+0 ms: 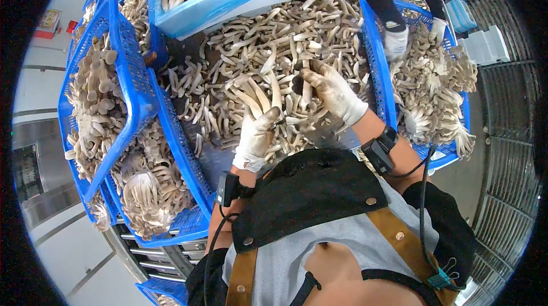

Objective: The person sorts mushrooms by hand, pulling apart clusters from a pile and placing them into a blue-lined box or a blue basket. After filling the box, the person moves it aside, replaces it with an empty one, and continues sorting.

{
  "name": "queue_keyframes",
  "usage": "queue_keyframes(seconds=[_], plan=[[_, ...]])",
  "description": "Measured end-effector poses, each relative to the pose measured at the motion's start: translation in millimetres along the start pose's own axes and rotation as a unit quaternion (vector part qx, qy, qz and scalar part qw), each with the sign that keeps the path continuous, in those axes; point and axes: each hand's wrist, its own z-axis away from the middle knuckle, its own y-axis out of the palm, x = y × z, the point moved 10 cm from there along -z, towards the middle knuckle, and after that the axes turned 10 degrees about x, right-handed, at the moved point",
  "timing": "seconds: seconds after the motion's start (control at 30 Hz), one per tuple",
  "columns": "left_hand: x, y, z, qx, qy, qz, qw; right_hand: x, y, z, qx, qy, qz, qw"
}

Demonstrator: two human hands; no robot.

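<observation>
White-gloved and smudged dark at the fingertips, your left hand is curled around a small bunch of mushrooms, their stems fanning away from you, probably so that several stay gathered in one grip. Your right hand appears to pinch a single mushroom between thumb and fingers near that bunch, a light hold that likely spares the soft stem. Loose mushrooms cover much of the metal table beneath, spread within easy reach. Clustered mushrooms fill the blue baskets on your left and the blue basket on your right (a co-worker's gloved hands are in that one), flanking the table presumably to leave its middle for handling. Beyond your hands, a box lined with blue film holds mushrooms side by side, an arrangement that seems meant to limit bruising.
</observation>
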Motion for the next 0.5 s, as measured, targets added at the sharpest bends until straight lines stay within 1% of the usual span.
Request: queue_keyframes(seconds=[0.03,0.07,0.1,0.2,0.23,0.27,0.3,0.33,0.37,0.4,0.43,0.47,0.5], plan=[[-1,3,0,0.005,0.008,-0.017,1.0,-1,1,-3,0.005,-0.047,-0.019,0.999],[-3,7,0,0.011,0.017,-0.035,0.999,-14,7,-5,0.013,-0.016,-0.04,0.999],[-3,12,2,0.006,0.001,-0.06,0.998,-25,18,-6,0.021,0.015,-0.061,0.998],[-4,18,-2,0.034,0.015,-0.109,0.993,-33,39,-2,0.044,0.071,-0.087,0.993],[-6,15,-3,0.024,0.024,-0.118,0.992,-37,34,-2,0.051,0.075,-0.082,0.992],[-9,11,-3,0.013,0.033,-0.168,0.985,-39,32,-1,0.06,0.079,-0.078,0.992],[-11,6,-4,0.0,0.041,-0.217,0.975,-23,37,8,0.065,0.105,-0.005,0.992],[-11,0,-4,-0.012,0.048,-0.266,0.963,-26,36,7,0.054,0.085,-0.063,0.993],[-11,-5,-6,-0.029,0.07,-0.372,0.925,-32,33,5,0.042,0.064,-0.12,0.99],[-9,0,-9,-0.012,0.082,-0.366,0.927,-32,33,5,0.029,0.042,-0.177,0.983],[-6,6,-11,0.005,0.094,-0.361,0.928,-25,35,3,0.006,-0.017,-0.203,0.979],[-5,12,-13,0.023,0.106,-0.356,0.928,-23,34,3,0.004,-0.029,-0.188,0.982],[-10,10,-12,-0.016,0.103,-0.408,0.907,-21,31,2,0.001,-0.043,-0.174,0.984]])
